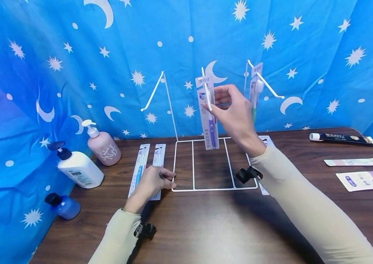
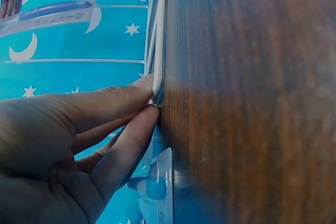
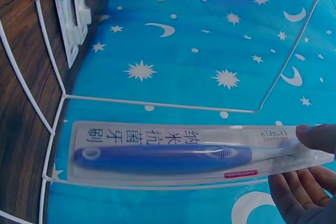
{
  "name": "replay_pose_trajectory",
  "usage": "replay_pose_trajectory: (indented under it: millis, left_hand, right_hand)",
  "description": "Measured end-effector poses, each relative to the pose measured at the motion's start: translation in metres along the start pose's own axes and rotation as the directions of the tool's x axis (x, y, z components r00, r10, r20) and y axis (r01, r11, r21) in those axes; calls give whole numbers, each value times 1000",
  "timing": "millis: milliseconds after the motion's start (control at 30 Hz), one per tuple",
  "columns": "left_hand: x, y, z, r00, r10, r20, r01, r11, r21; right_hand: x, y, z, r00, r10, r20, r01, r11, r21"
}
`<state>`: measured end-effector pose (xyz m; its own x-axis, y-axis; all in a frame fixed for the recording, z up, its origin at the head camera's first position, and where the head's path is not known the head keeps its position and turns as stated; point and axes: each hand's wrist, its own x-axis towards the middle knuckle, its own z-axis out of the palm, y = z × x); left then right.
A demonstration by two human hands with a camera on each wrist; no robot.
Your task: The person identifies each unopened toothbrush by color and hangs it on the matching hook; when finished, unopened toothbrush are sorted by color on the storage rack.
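My right hand (image 1: pixel 234 110) grips the upper part of a packaged purple toothbrush (image 1: pixel 203 121) at the middle prong of a white wire rack (image 1: pixel 206 190). The prong overlaps the package's upper part in the head view. In the right wrist view, thumb and fingers are at the brush-head end of the pack. My left hand (image 1: pixel 150 181) pinches the front left corner of the rack's base, as the left wrist view shows close up. Another packaged toothbrush (image 1: pixel 256 86), with a green handle, hangs on the right prong. The left prong (image 1: pixel 153 90) bears nothing.
Two packaged toothbrushes lie left of the rack, one blue (image 1: pixel 140 165); another pack (image 1: pixel 265 140) is partly under my right forearm. Further left stand a pink pump bottle (image 1: pixel 105 148), a white one (image 1: pixel 82 170) and a small blue bottle (image 1: pixel 67 208). A black tube (image 1: pixel 341 138) and two flat packs lie right.
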<state>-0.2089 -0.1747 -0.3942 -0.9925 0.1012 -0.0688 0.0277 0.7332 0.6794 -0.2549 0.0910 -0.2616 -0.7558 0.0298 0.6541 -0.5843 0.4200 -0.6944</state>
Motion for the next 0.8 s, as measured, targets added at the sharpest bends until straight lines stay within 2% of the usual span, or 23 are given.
replay_pose_trajectory:
  millis: [100, 333, 400, 600, 800]
  left_hand:
    - [0, -2, 0, 1000, 6, 0, -6, 1000, 9]
    - [-1, -4, 2, 1000, 20, 5, -20, 1000, 9]
    - [0, -4, 2, 1000, 24, 5, -24, 1000, 10]
    - [0, -3, -1, 1000, 29, 1, -29, 999, 25]
    - [1, -4, -3, 999, 35, 5, -35, 999, 20]
  right_hand:
    - [1, 1, 2, 1000, 19, 0, -19, 1000, -21]
    - [-4, 5, 3, 998, 59, 12, -59, 998, 22]
    - [-8, 7, 0, 998, 61, 29, -61, 998, -3]
    - [-25, 11, -14, 997, 17, 70, -11, 996, -89]
    - [-40, 11, -36, 998, -31, 51, 35, 996, -79]
